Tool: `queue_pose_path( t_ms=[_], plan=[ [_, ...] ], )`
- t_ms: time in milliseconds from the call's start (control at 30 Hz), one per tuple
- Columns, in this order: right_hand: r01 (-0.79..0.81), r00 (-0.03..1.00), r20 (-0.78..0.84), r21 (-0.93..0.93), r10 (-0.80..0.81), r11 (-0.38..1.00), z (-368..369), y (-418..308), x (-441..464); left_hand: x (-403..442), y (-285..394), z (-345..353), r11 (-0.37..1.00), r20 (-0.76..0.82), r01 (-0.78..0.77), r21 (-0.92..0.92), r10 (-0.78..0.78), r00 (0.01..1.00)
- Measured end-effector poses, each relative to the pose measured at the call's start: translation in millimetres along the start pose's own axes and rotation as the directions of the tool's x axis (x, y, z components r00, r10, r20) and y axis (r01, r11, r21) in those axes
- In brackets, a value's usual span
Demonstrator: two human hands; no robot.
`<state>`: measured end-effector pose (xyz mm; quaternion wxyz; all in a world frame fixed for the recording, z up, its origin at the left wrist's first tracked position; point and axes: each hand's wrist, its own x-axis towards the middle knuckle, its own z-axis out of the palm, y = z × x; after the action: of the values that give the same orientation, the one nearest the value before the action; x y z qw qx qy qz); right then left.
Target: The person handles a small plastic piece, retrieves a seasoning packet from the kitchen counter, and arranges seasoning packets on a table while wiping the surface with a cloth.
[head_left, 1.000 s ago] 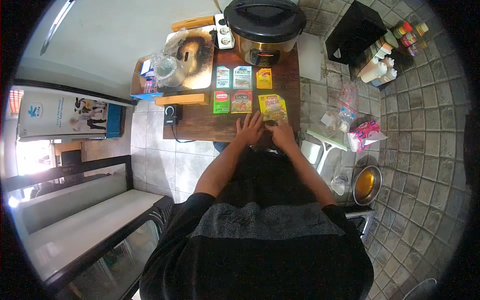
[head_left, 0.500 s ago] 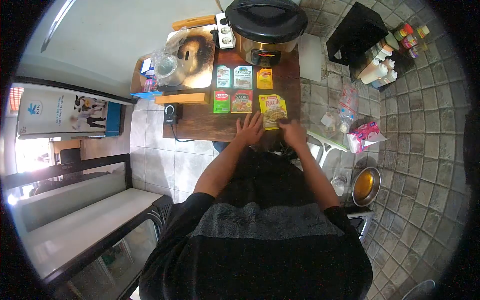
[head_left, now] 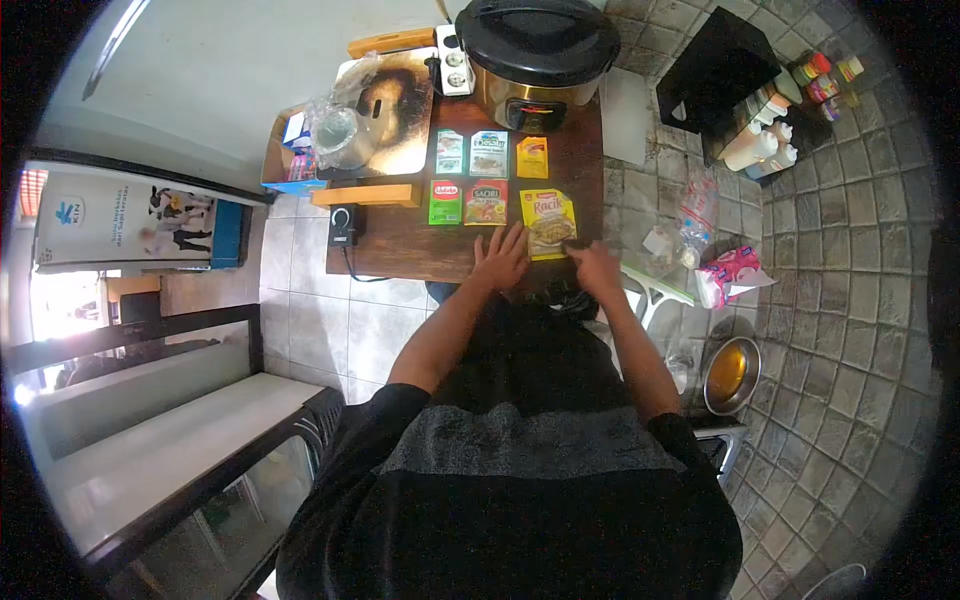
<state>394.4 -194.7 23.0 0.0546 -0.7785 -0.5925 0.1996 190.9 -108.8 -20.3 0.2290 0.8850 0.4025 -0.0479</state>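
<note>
On the brown wooden table [head_left: 385, 245] lies a yellow seasoning packet marked Racik [head_left: 549, 222]. My left hand [head_left: 502, 260] rests flat with its fingers spread, just left of the packet's lower part. At the lower right corner of that packet, my right hand [head_left: 598, 270] points a stretched finger, which looks to touch the edge; nothing shows in its grasp. Behind are more sachets in two rows: a green one [head_left: 445, 203], a red and green Saori one [head_left: 486, 203], a pale green one [head_left: 450, 152], a white and teal one [head_left: 488, 155] and a small yellow one [head_left: 532, 157].
A black-lidded rice cooker [head_left: 537, 60] stands at the table's back, beside a white power strip [head_left: 455, 65]. Left of it is a scorched board [head_left: 400, 110] with a plastic-wrapped roll [head_left: 340, 135]. To the right are a pink tissue pack [head_left: 727, 275] and a pan with oil [head_left: 732, 375].
My right hand has moved slightly right and down, off the packet's lower part to its corner. The left hand stays in place. The view has shifted a little.
</note>
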Motion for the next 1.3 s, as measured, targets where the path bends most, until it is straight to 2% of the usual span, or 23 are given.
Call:
queue_pose_path(
  t_ms=[67, 133, 200, 300, 433, 600, 700, 800, 867, 1133, 1233, 1300],
  plan=[
    [-0.005, 1.0, -0.007, 0.005, 0.005, 1.0, 1, 12, 1, -1, 3, -9, 0.999, 0.121, 0.03, 0.044, -0.035, 0.992],
    [-0.014, 1.0, -0.016, 0.014, 0.014, 1.0, -3, 9, 3, -1, 4, -12, 0.999, 0.135, 0.034, 0.037, -0.039, 0.99],
    [-0.016, 1.0, -0.005, -0.06, 0.016, 0.998, -4, 1, 7, -1, 5, -14, 0.999, 0.15, 0.035, 0.029, -0.039, 0.988],
    [-0.074, 0.993, 0.093, -0.047, 0.078, 0.996, -8, -8, 20, -3, 3, -12, 0.999, 0.14, 0.034, 0.026, -0.037, 0.99],
    [-0.104, 0.991, 0.079, -0.01, 0.104, 0.995, -9, -8, 22, -2, 2, -10, 0.999, 0.114, 0.014, 0.038, -0.018, 0.993],
    [-0.011, 0.999, 0.045, 0.055, 0.008, 0.998, -7, 1, -1, -3, 2, -10, 0.999, 0.12, 0.022, 0.044, -0.027, 0.992],
    [-0.016, 0.994, 0.11, 0.04, 0.012, 0.999, -12, 5, -16, -1, 3, -9, 0.999, 0.118, 0.021, 0.034, -0.025, 0.993],
    [-0.029, 0.997, 0.069, 0.081, 0.024, 0.996, -8, 7, -15, -1, 2, -5, 0.999, 0.101, 0.021, 0.032, -0.024, 0.995],
    [-0.038, 0.998, 0.044, 0.054, 0.036, 0.998, -7, 5, -4, -2, 0, -1, 1.0, -0.03, -0.004, 0.028, 0.005, 1.0],
    [-0.09, 0.994, 0.068, 0.065, 0.085, 0.994, -13, 2, 55, -3, 0, -1, 1.0, -0.036, -0.007, 0.002, 0.007, 0.999],
    [-0.091, 0.996, 0.025, 0.104, 0.088, 0.99, -11, 4, 67, -3, 1, -2, 1.0, -0.043, -0.004, 0.016, 0.004, 0.999],
    [-0.088, 0.996, 0.036, 0.195, 0.083, 0.977, -13, 6, 68, -3, 3, -3, 1.0, -0.035, -0.004, 0.02, 0.004, 0.999]
  ],
)
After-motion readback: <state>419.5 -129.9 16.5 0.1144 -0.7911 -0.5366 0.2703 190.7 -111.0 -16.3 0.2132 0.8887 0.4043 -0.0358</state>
